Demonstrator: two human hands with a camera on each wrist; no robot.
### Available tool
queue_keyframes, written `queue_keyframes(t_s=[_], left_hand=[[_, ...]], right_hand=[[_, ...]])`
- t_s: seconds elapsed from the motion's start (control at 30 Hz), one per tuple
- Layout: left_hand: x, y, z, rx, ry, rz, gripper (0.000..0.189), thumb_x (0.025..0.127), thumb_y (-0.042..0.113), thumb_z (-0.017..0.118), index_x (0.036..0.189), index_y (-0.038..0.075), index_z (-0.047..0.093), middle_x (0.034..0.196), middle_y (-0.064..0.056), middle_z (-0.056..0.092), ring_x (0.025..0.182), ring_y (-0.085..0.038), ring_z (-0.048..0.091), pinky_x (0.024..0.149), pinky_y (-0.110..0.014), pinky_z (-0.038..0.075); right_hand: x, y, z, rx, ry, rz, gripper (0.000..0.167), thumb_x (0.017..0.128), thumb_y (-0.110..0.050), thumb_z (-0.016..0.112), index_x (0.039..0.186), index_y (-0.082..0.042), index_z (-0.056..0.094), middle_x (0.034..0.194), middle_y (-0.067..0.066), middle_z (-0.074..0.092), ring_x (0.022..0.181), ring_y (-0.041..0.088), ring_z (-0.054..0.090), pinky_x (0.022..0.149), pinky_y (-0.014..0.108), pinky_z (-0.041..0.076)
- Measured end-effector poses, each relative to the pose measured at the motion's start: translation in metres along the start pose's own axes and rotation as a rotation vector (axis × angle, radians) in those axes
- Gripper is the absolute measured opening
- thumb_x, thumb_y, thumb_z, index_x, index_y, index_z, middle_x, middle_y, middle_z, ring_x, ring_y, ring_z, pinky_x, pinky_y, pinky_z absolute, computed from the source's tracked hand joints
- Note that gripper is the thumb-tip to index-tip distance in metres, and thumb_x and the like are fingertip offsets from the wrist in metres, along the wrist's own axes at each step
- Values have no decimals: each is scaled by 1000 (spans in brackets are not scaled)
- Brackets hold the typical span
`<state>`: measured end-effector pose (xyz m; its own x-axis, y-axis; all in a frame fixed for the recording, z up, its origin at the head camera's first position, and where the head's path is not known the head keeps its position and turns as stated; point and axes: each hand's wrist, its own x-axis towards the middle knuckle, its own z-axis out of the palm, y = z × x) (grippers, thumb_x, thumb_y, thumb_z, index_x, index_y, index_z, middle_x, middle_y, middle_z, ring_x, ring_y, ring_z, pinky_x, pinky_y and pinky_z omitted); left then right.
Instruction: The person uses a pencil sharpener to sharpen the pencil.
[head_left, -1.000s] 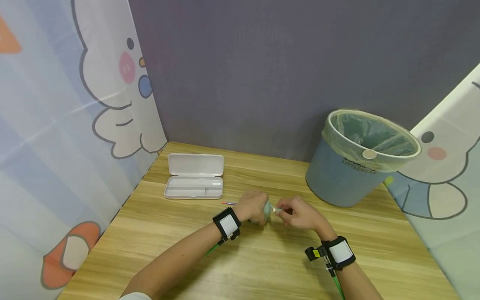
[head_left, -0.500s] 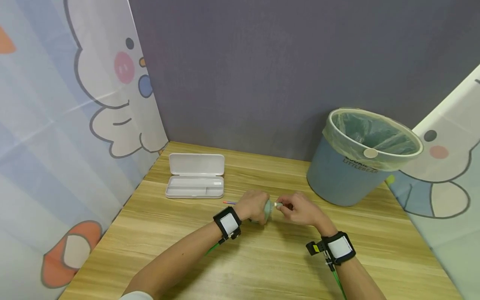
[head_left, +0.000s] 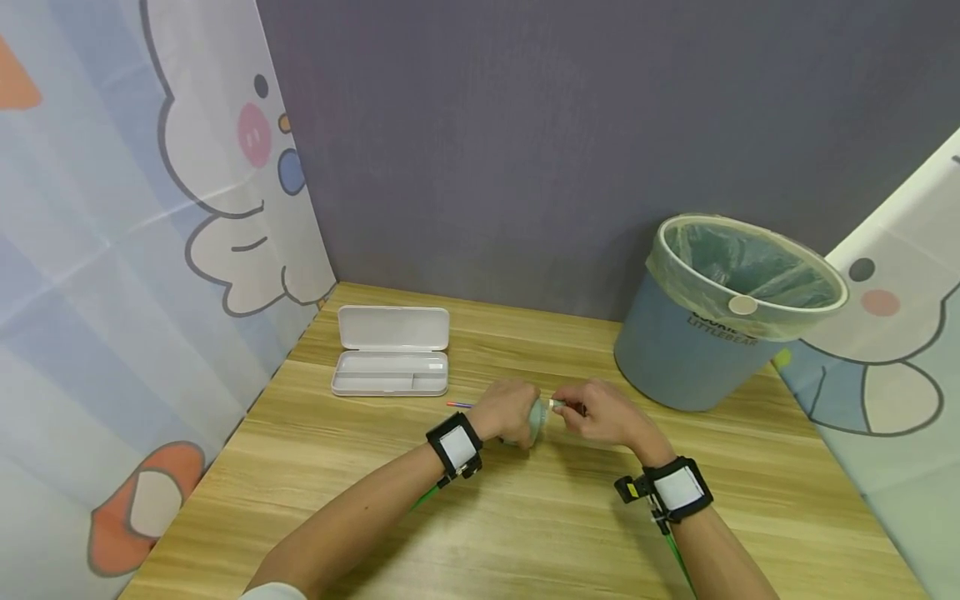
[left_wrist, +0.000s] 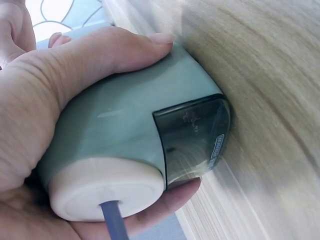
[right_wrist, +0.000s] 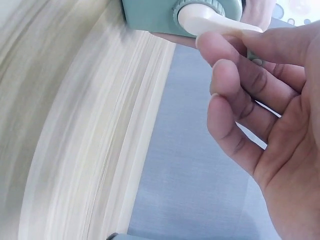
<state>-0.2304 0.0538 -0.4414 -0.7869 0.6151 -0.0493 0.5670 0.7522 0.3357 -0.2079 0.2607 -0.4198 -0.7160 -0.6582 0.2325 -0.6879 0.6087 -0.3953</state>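
Observation:
A green pencil sharpener (left_wrist: 115, 125) with a dark clear shavings drawer (left_wrist: 192, 135) lies on the table, gripped by my left hand (head_left: 508, 412). Its thumb stretches over the body, and fingers wrap round the far side. From the hole in the sharpener's cream face sticks a pencil (left_wrist: 115, 220); the head view shows its red-tipped end (head_left: 459, 405) left of the hand. On the opposite side is a white crank arm (right_wrist: 215, 21). My right hand (head_left: 603, 412) pinches the crank's end between thumb and forefinger, the other fingers loosely bent. The pencil's point is hidden inside.
An open white pencil case (head_left: 390, 385) with compartments lies at the back left of the wooden table (head_left: 450, 517). At the back right stands a blue bin (head_left: 675, 358) with a clear liner. A grey wall (head_left: 480, 150) closes off the back.
My right hand has shifted slightly upward in the head view, together with the crank end it holds. The left hand keeps its hold on the sharpener in nearly the same place.

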Motion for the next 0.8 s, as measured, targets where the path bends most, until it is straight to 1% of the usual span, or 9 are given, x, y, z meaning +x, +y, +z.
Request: queue_keyframes(t_s=[0.1,0.23,0.33,0.5,0.57,0.7,0.8], left_hand=[[0,-1,1,-6,2,-2,47,62,20,97,99,10,70,76,4,61,65,-12,55,52,-25,46],[0,0,1,-7,-5,-6,51,62,20,97,104,10,70,77,4,61,66,-12,55,53,-25,46],[1,1,1,0,-12,-6,54,62,21,97,107,9,70,78,4,61,67,-12,56,54,-24,46],[2,1,1,9,-16,-5,56,62,23,98,109,9,70,80,4,62,68,-11,56,56,-24,47],[2,1,1,5,-15,-7,56,62,22,98,109,8,70,81,4,62,69,-11,56,56,-24,47],[2,0,0,4,-18,-6,55,63,22,98,109,9,70,81,4,63,69,-11,56,57,-24,47],[3,-1,0,2,-25,-2,55,63,22,97,109,8,70,81,4,62,69,-12,56,56,-24,47]], right_hand=[[2,1,1,-31,10,-20,24,102,-16,62,79,-26,61,59,-21,44,47,-6,36,48,18,33],[3,6,3,-53,20,-29,26,103,-17,60,77,-20,62,61,-19,50,49,-6,39,50,19,37],[4,11,4,-48,18,-17,25,104,-17,59,80,-19,65,63,-16,57,50,-5,43,51,20,39],[6,15,6,-46,10,2,25,105,-19,57,83,-16,68,65,-13,61,51,-5,44,52,20,41],[7,16,6,-51,7,8,25,105,-18,57,83,-15,69,66,-11,63,52,-5,45,52,20,41],[9,17,9,-67,-5,25,24,104,-16,57,83,-15,68,68,-4,67,52,-4,44,52,20,40],[10,18,11,-80,-8,42,24,104,-15,57,82,-15,67,68,-3,67,52,-3,44,52,21,39]])
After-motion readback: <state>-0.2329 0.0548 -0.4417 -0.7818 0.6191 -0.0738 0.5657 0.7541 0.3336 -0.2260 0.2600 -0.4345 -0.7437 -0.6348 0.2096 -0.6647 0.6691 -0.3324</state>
